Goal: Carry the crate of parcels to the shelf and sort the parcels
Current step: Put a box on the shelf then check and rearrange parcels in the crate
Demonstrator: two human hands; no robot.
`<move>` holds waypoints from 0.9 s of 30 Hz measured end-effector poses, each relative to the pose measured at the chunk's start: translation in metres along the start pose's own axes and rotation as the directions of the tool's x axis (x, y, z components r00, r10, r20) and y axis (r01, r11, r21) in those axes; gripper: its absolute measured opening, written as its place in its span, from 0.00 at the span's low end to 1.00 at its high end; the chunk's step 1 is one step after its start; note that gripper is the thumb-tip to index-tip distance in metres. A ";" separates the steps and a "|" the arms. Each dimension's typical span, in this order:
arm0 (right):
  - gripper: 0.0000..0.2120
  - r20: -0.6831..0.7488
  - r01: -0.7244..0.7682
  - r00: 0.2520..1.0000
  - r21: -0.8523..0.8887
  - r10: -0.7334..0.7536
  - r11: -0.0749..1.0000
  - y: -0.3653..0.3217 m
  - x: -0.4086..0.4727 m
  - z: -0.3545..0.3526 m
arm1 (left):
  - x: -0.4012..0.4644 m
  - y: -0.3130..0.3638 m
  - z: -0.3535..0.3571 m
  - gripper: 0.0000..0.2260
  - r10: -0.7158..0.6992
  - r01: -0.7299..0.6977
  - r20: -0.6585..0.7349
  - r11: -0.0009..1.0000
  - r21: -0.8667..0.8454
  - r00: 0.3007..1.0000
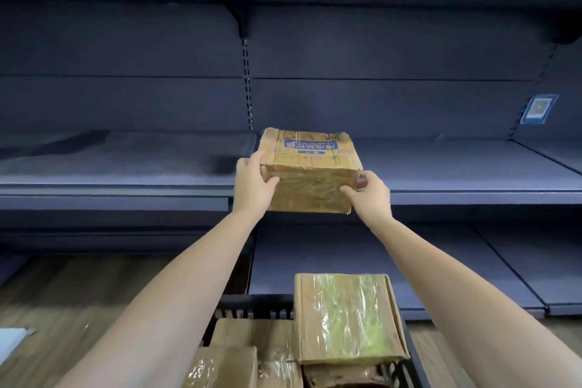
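Two hands, left [252, 186] and right [371, 195], grip one parcel [310, 167] by its near corners, fingers pressed to its sides, over the front edge of the dark shelf [456, 167]. Shelf bare at 9 and 3 o'clock. Crate [255, 305] at 6 o'clock holds at least three parcels. Floor wood-grain.

Head camera faces the shelf [441, 186] closely, angled downward.

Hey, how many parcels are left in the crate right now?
4 visible in the crate: a taped parcel on top at right, one behind at left, one in front at left, a darker one beneath. More may be hidden.
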State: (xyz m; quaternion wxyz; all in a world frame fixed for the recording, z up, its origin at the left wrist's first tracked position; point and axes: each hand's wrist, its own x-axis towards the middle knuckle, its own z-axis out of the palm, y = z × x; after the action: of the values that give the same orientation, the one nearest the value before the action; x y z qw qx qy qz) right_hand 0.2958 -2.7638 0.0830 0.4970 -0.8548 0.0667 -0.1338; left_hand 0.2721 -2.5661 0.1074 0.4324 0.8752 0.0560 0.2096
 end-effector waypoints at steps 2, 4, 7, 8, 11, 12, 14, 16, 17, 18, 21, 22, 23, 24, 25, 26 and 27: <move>0.12 -0.065 -0.006 0.998 -0.070 0.002 0.998 -0.001 0.006 0.006 | 0.009 0.000 0.006 0.24 -0.008 0.012 -0.051 0.997 0.076 0.999; 0.11 -0.103 -0.012 0.995 -0.112 0.001 0.994 -0.002 0.012 0.011 | 0.016 0.001 0.011 0.24 -0.039 0.049 -0.081 0.990 0.131 0.996; 0.11 -0.127 -0.034 0.992 -0.079 0.024 0.996 -0.003 0.018 0.015 | 0.025 0.002 0.015 0.24 -0.060 0.070 -0.087 0.990 0.121 0.994; 0.11 -0.123 -0.045 0.992 -0.059 0.037 0.997 -0.004 0.020 0.015 | 0.027 0.002 0.016 0.24 -0.057 0.068 -0.085 0.989 0.128 0.995; 0.14 -0.051 -0.040 0.998 -0.016 0.039 0.999 -0.004 0.021 0.014 | 0.031 0.002 0.019 0.26 -0.053 0.060 -0.048 0.987 0.149 0.997; 0.16 -0.019 -0.032 0.999 -0.009 0.032 0.999 -0.004 0.021 0.014 | 0.030 0.002 0.021 0.28 -0.055 0.059 -0.032 0.987 0.148 0.998; 0.20 0.040 -0.027 0.999 0.002 0.027 1.000 -0.004 0.015 0.012 | 0.027 0.003 0.022 0.29 -0.062 0.062 -0.005 0.987 0.146 0.998; 0.21 0.082 -0.003 0.997 -0.010 0.003 1.000 -0.004 0.006 0.009 | 0.021 0.003 0.023 0.29 -0.075 0.073 0.007 0.986 0.151 0.997; 0.20 0.094 0.012 0.996 -0.027 -0.009 1.000 -0.004 -0.001 0.006 | 0.017 0.002 0.023 0.28 -0.085 0.082 0.013 0.984 0.155 0.996; 0.20 0.103 0.020 0.995 -0.044 -0.016 0.999 -0.002 -0.009 0.003 | 0.012 0.002 0.022 0.27 -0.094 0.089 0.022 0.984 0.156 0.995; 0.24 0.121 -0.002 0.993 -0.090 0.013 0.996 0.013 -0.030 -0.007 | -0.012 -0.001 0.020 0.23 -0.103 0.093 0.074 0.987 0.131 0.992; 0.25 0.125 -0.018 0.992 -0.103 0.031 0.995 0.020 -0.037 -0.011 | -0.024 -0.003 0.019 0.23 -0.112 0.100 0.099 0.987 0.124 0.989; 0.25 0.126 -0.040 0.991 -0.108 0.053 0.993 0.027 -0.045 -0.015 | -0.037 -0.005 0.019 0.24 -0.127 0.112 0.125 0.987 0.117 0.984; 0.25 0.125 -0.066 0.989 -0.105 0.079 0.992 0.035 -0.054 -0.019 | -0.051 -0.008 0.020 0.25 -0.145 0.129 0.148 0.985 0.112 0.978; 0.25 0.125 -0.094 0.986 -0.105 0.107 0.990 0.042 -0.064 -0.023 | -0.064 -0.011 0.021 0.25 -0.165 0.148 0.172 0.983 0.108 0.971; 0.25 0.131 -0.119 0.982 -0.114 0.134 0.986 0.050 -0.075 -0.027 | -0.078 -0.015 0.024 0.25 -0.183 0.164 0.201 0.981 0.107 0.962; 0.25 0.140 -0.144 0.977 -0.134 0.162 0.981 0.058 -0.086 -0.031 | -0.090 -0.020 0.028 0.26 -0.201 0.180 0.236 0.978 0.109 0.951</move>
State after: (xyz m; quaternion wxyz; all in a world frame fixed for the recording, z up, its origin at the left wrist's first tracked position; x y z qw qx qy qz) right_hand 0.2055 -2.7977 0.0332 0.4558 -0.8838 0.1029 -0.0260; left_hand 0.2035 -2.5990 0.0479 0.4162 0.9027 0.0950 0.0542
